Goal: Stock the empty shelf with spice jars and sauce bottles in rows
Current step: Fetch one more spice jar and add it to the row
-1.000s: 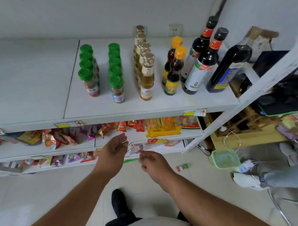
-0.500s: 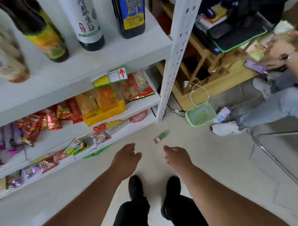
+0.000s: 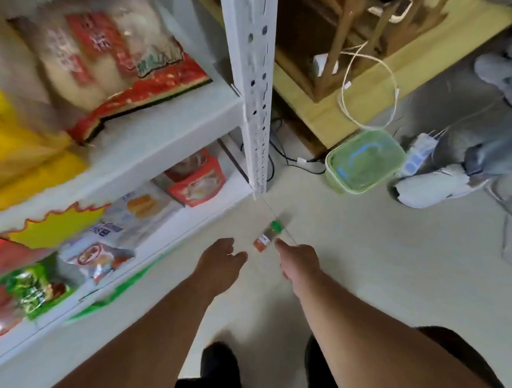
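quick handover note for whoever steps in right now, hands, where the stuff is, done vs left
Left hand: open, holds nothing, low over the floor.
Right hand: open, holds nothing, fingertips right next to the spice jar; contact unclear.
Spice jar: green cap, lying on its side on the floor tiles, near the foot of the shelf post.
Done: not shown here; the shelf being stocked is out of view.
Left: pick up this jar and stand it in its row.

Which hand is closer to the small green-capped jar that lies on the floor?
The right hand: its fingertips reach almost to the spice jar, just right of its lower end. The left hand hangs further away, below and to the jar's left.
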Demonstrator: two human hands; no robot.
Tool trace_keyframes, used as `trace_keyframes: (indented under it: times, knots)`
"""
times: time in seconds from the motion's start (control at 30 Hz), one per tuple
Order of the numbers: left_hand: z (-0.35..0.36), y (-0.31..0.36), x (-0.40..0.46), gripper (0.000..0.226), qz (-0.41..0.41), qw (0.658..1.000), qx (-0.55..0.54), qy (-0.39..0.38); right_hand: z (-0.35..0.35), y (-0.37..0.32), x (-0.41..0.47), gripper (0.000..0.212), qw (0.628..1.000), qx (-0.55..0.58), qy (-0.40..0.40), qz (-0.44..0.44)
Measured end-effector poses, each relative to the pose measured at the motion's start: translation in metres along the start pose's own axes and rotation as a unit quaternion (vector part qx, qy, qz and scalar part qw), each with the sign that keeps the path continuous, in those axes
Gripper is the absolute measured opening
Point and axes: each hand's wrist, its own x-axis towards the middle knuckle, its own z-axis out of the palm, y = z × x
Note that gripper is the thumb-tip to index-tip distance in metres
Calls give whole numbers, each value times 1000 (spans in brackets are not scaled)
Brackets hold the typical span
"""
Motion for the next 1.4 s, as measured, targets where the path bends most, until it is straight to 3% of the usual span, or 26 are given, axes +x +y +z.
trace_keyframes:
  times: [0.07,0.2,0.3,0.4,0.47,0.53,0.63,0.67,0.83,1.27,1.33,1.37,1.4]
  knots:
    - [13,-9,38,60,3,1000,9,-3,23,7,42,67,1000,-18,6,13]
    - [37,-30,105,60,8,1000,17,-1,59,22,110,56,999,-22,29,16]
    - [51,-50,144,60,8,1000,17,4,81,38,153,31,1000,-28,-7,-2]
    - [62,-67,171,60,8,1000,14,9,106,47,186,38,999,-2,10,-33]
    - [65,-75,183,60,9,1000,14,10,117,48,201,36,992,-82,31,-86]
    - [67,-80,190,60,8,1000,12,9,122,44,209,35,990,-87,44,-103]
    - [65,-82,190,59,6,1000,20,12,118,36,200,34,991,-79,12,-107]
    - [62,-80,184,59,4,1000,20,12,115,34,189,34,998,-30,0,-59]
    - [32,-47,104,58,-11,1000,5,1,75,21,103,28,997,-67,21,-37]
    - [-130,99,-261,52,-23,996,-63,60,-95,-88,-274,55,972,-137,-78,-177]
    - [-156,115,-313,33,-22,994,-78,77,-115,-109,-332,53,962,-152,-96,-206]
    - [-169,122,-340,12,-29,992,-83,91,-124,-121,-362,48,955,-162,-111,-224]
    - [-181,129,-365,9,-28,990,-93,102,-131,-132,-392,40,948,-165,-125,-242]
